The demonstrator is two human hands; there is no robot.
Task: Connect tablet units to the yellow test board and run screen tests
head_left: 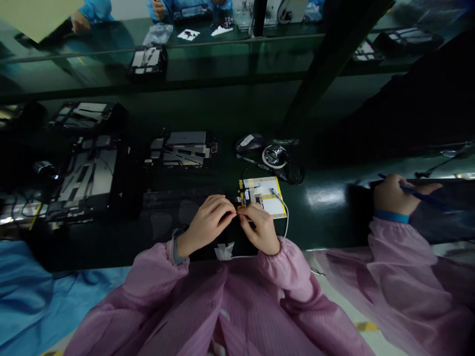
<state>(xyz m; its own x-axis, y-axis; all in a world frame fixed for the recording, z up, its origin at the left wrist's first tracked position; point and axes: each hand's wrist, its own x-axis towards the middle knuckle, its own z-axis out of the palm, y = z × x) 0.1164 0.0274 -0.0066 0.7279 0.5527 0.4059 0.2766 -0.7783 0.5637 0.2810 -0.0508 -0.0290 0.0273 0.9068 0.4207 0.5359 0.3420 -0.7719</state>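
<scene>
My left hand (208, 223) and my right hand (260, 228) meet fingertip to fingertip over the dark bench, both pinched closed. Whatever lies between the fingertips is too small to make out. Just beyond my right hand lies a flat battery pack (272, 206) with yellow edges and a small circuit board on it. A white cable (286, 210) runs over its right side and down toward the bench edge. Below the hands, some pale tape pieces (224, 251) stick at the bench's front edge.
Opened tablet-like devices (185, 148) lie to the left and back left. A black mouse (249, 142) and a coiled cable (275, 155) sit behind the battery pack. At the right, another person's hand (392, 197) holds a blue pen. People in blue sleeves are across the bench.
</scene>
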